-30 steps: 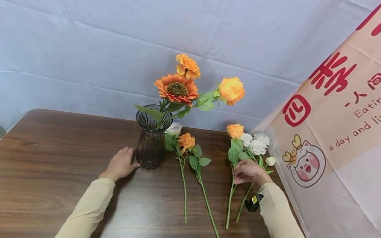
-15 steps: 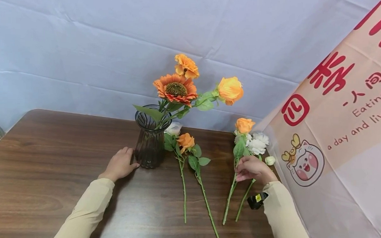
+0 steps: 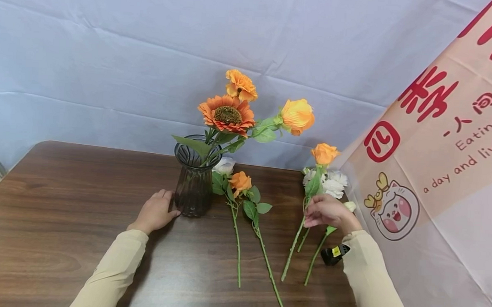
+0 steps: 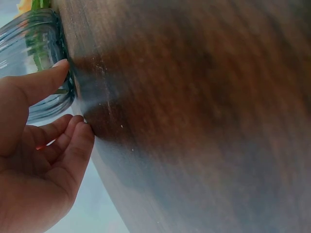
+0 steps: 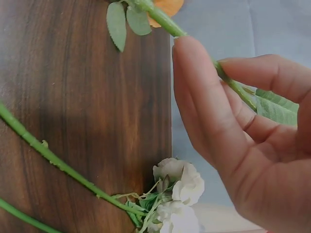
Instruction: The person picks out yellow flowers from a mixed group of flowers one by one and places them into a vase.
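My right hand (image 3: 329, 213) pinches the green stem of an orange rose (image 3: 325, 154) between thumb and fingers. Its bloom leans up and away to the right, with the stem end toward the near left. In the right wrist view the stem (image 5: 165, 22) passes between the fingertips. A dark glass vase (image 3: 193, 192) stands upright, holding an orange sunflower (image 3: 228, 114), an orange carnation-like bloom (image 3: 241, 85) and a yellow-orange rose (image 3: 298, 117). Beside its base rests my left hand (image 3: 156, 212); the thumb touches the glass (image 4: 41, 48) in the left wrist view.
Another orange rose (image 3: 240, 183) and a white flower (image 3: 225, 166) lie right of the vase. White blooms (image 3: 334, 183) and a pale bud (image 3: 350, 206) lie at the table's right edge. A cloth backdrop (image 3: 130, 75) and a printed banner (image 3: 448, 148) border the table (image 3: 52, 236).
My right hand has lifted the orange rose slightly; its bloom has moved up and right, its stem end left and away. The left hand and vase stay put.
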The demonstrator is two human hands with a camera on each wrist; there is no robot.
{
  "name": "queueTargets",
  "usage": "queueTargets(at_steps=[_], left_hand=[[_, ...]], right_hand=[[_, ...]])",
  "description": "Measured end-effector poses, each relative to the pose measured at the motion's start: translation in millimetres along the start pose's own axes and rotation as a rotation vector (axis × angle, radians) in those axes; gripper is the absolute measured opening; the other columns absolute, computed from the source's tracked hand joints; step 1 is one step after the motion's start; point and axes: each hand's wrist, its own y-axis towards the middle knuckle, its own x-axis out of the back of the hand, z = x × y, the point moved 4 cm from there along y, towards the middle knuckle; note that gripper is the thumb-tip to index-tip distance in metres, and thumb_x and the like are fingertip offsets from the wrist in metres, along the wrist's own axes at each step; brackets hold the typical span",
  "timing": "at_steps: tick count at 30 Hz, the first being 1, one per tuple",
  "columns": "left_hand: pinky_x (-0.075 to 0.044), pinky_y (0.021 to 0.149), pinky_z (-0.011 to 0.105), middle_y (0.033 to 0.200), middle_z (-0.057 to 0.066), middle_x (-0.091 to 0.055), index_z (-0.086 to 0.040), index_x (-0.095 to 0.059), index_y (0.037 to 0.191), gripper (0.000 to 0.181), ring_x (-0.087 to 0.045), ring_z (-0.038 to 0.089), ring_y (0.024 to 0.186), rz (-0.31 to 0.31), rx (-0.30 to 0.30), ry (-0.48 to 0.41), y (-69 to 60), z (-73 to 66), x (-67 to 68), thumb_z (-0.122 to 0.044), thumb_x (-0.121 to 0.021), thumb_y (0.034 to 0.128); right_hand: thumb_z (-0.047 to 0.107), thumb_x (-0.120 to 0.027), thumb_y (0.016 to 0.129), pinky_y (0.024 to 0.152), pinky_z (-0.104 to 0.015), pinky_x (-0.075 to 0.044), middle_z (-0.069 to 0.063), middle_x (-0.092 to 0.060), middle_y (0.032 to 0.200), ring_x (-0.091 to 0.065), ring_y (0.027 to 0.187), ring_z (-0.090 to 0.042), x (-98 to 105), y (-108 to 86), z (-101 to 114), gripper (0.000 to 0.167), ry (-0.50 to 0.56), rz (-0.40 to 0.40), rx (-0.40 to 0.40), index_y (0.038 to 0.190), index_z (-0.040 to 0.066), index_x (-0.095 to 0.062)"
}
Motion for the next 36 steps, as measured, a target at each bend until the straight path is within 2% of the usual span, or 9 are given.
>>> queueTargets(at_steps=[17, 26, 36], left_hand=[[-0.039, 0.092, 0.052, 0.115, 0.028, -0.049, 0.014, -0.044, 0.122, 0.059, -0.045, 0.043, 0.110, 0.000, 0.008, 0.002, 2.1, 1.8, 1.0, -0.022, -0.068, 0.0820], [-0.039, 0.092, 0.052, 0.114, 0.028, -0.049, 0.015, -0.045, 0.121, 0.059, -0.045, 0.043, 0.109, -0.002, 0.008, 0.006, 1.8, 2.8, 0.0, -0.022, -0.068, 0.0819], [-0.039, 0.092, 0.051, 0.115, 0.028, -0.049, 0.015, -0.045, 0.121, 0.059, -0.046, 0.043, 0.110, -0.003, 0.007, 0.008, 1.4, 2.0, -1.5, -0.023, -0.068, 0.0818]], right_hand=[[-0.013, -0.040, 0.086, 0.073, -0.041, -0.054, -0.016, -0.059, 0.073, -0.065, 0.067, -0.027, -11.8, 8.8, 10.7, 0.018, 0.120, 0.058, 0.047, 0.074, -0.002, -0.049], [-0.013, -0.039, 0.087, 0.074, -0.042, -0.054, -0.015, -0.059, 0.075, -0.065, 0.069, -0.029, -25.0, 14.9, 9.0, 0.015, 0.175, 0.071, 0.079, 0.079, -0.004, -0.048], [-0.016, -0.039, 0.086, 0.075, -0.043, -0.054, -0.016, -0.061, 0.076, -0.065, 0.069, -0.028, -35.1, 18.3, 5.8, 0.016, 0.256, 0.100, 0.112, 0.078, -0.003, -0.047]])
